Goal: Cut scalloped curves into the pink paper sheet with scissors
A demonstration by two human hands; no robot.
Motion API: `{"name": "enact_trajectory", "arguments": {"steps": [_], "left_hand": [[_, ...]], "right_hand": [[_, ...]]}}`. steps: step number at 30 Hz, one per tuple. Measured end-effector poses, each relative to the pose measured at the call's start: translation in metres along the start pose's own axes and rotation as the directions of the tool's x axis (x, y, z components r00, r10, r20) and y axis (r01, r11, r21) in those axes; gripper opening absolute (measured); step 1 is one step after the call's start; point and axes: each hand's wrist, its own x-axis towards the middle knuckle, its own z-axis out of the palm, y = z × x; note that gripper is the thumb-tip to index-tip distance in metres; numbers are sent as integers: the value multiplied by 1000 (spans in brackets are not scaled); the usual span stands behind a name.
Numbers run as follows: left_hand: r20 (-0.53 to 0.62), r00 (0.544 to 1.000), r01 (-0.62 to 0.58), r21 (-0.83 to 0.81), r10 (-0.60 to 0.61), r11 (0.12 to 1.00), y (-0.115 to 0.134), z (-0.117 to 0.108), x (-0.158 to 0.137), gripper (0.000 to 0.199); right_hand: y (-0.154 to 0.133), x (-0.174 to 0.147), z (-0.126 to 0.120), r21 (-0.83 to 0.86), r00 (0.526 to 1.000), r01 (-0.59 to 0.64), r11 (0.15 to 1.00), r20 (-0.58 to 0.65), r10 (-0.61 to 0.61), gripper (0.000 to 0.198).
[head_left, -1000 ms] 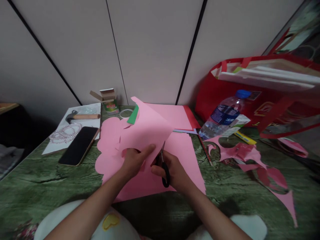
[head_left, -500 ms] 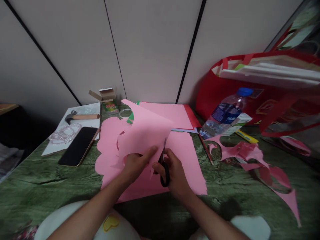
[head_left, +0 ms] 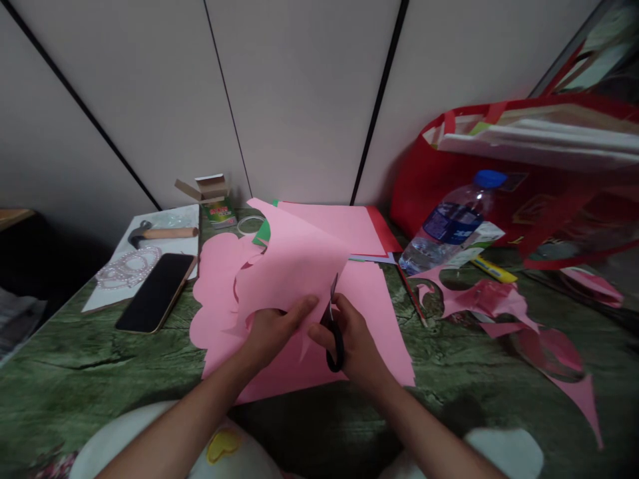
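Over stacked pink paper (head_left: 372, 326), the left hand (head_left: 274, 330) pinches a cut pink sheet (head_left: 294, 259); the right hand (head_left: 358, 342) grips black-handled scissors (head_left: 340, 342) near its edge. Feeding paper steadily should smooth the cut.

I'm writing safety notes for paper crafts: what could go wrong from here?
The left hand has its thumb close to the scissors in the right hand, so a slip might nick it. The pink sheet is held up above the pink papers, so it could flex and make a cut wander.
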Motion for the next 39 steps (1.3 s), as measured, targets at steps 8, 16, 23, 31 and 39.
{"name": "enact_trajectory", "arguments": {"steps": [8,16,23,31,39], "left_hand": [[-11,1000,29,69,-28,997,-2,1,0,44],[-12,1000,24,122,-23,992,1,1,-1,46],[8,998,54,179,-56,982,3,0,-3,43],[44,997,60,157,-68,986,-3,0,0,46],[53,997,49,122,-56,991,-4,1,0,43]], "right_hand": [[-1,-1,2,-15,1000,13,1000,-12,-13,32],[0,-3,2,-77,999,-5,997,-34,2,29],[-1,-2,2,-68,999,-2,998,-45,-1,30],[-3,1,-2,2,999,29,1000,-20,-29,35],[-4,-1,1,6,999,40,999,-19,-40,33]]}}
